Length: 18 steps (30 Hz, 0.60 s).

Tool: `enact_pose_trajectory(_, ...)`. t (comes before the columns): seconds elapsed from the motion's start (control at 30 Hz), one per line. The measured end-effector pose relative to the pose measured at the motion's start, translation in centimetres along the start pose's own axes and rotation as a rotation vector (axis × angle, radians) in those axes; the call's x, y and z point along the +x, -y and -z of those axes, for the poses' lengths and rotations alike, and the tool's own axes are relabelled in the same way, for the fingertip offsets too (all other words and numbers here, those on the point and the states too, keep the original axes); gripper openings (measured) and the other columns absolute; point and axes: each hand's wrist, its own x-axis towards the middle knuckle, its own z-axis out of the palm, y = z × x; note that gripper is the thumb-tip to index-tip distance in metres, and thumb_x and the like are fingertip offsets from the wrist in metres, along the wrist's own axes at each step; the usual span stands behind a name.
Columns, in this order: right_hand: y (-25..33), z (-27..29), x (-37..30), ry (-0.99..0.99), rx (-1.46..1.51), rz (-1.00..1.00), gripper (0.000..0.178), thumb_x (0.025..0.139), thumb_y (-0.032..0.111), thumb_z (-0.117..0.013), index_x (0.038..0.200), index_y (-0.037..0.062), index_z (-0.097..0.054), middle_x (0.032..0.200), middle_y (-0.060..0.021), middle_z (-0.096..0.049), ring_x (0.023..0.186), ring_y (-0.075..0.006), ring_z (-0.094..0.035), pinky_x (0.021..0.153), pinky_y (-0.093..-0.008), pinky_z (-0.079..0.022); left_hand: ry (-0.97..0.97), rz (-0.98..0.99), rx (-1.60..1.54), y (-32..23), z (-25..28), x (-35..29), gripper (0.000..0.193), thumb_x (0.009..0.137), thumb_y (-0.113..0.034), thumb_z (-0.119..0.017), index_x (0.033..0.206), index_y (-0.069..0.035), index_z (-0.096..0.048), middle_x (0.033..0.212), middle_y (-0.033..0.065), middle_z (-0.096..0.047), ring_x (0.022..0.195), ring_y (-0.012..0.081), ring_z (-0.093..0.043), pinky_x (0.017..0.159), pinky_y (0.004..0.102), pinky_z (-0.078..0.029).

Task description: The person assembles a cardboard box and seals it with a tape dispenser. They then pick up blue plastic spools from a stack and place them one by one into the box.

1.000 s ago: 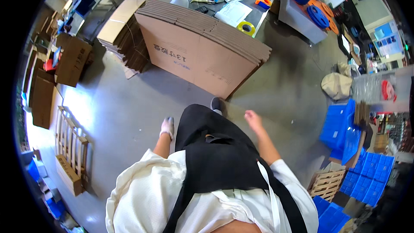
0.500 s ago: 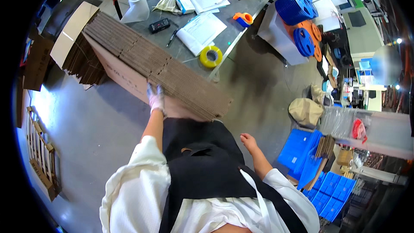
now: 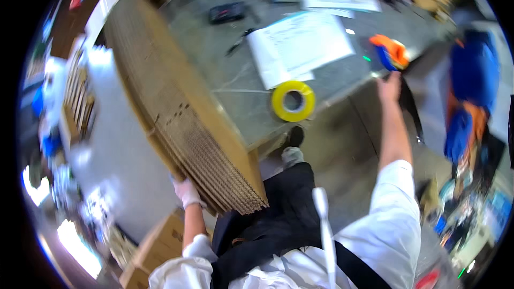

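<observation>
A long stack of flattened cardboard boxes (image 3: 166, 91) stands on edge along the left side of the grey table. My left hand (image 3: 187, 192), in a pale glove, rests against the outer face of the stack near its close end, fingers stretched along the board. There, the outermost sheets sit slightly apart from the others. My bare right hand (image 3: 390, 86) is at the right table edge, right up against an orange and blue tape dispenser (image 3: 392, 52). Blur hides how its fingers sit and whether they grip it. A yellow tape roll (image 3: 293, 101) lies near the table corner.
Printed sheets (image 3: 302, 43), a pen (image 3: 239, 42) and a black handheld device (image 3: 227, 12) lie on the table (image 3: 225, 75). A cardboard carton (image 3: 160, 243) stands on the floor at lower left. Blue reels (image 3: 474, 75) are at the right, and a wooden pallet (image 3: 77, 96) at far left.
My view has turned and come closer to the table. My right hand has reached forward from beside my body to the tape dispenser. My left hand is now nearer the stack's close end.
</observation>
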Motion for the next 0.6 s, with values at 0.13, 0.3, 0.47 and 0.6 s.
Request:
enact_pose_trajectory(0.13, -10.0, -1.5, 13.5, -0.380, -0.521, 0.446, 0.085, 0.067, 0.029, -0.080, 0.134, -0.0013, -0.036, 0.125, -0.0203, -0.052, 0.117, -0.0371, -0.049, 0.101, -0.0448, -0.038, -0.020, -0.126, 0.021, -3.0, -0.8, 3.6, 0.033, 0.086, -0.024, -0.060, 0.112, -0.005, -0.063, 0.098, 0.0137, -0.070, 0.091, 0.0254, -0.064, 0.081, 0.0334, -0.047)
enact_pose_trajectory(0.3, -6.3, -4.0, 10.7, -0.223, -0.596, 0.361, 0.056, 0.082, 0.030, -0.066, 0.125, 0.0054, -0.042, 0.118, -0.0171, -0.059, 0.113, -0.0310, -0.055, 0.104, -0.0584, -0.027, -0.113, -0.077, 0.064, 3.1, -0.1, 3.0, 0.034, 0.086, -0.030, -0.061, 0.110, -0.007, -0.065, 0.097, 0.0183, -0.068, 0.088, 0.0320, -0.063, 0.079, 0.0349, -0.048)
enact_pose_trajectory(0.47, -4.7, -1.8, -1.4, 0.179, 0.057, 0.418, 0.056, 0.076, 0.031, -0.072, 0.118, -0.0003, -0.050, 0.106, -0.0233, -0.062, 0.098, -0.0378, -0.061, 0.085, -0.0433, -0.047, 0.003, -0.059, 0.157, 2.6, 2.3, 0.1, 0.035, 0.085, -0.032, -0.062, 0.108, -0.007, -0.065, 0.098, 0.0202, -0.066, 0.089, 0.0343, -0.061, 0.079, 0.0356, -0.048)
enact_pose_trajectory(0.6, -4.3, 1.7, -14.6, 0.440, 0.231, 0.314, 0.055, 0.076, 0.018, -0.073, 0.118, 0.0064, -0.040, 0.093, -0.0117, -0.057, 0.082, -0.0203, -0.056, 0.078, -0.0351, -0.047, 0.015, 0.025, 0.054, 9.9, 4.7, -6.3, 0.039, 0.081, -0.039, -0.063, 0.109, -0.011, -0.065, 0.101, 0.0192, -0.065, 0.099, 0.0384, -0.058, 0.083, 0.0393, -0.047)
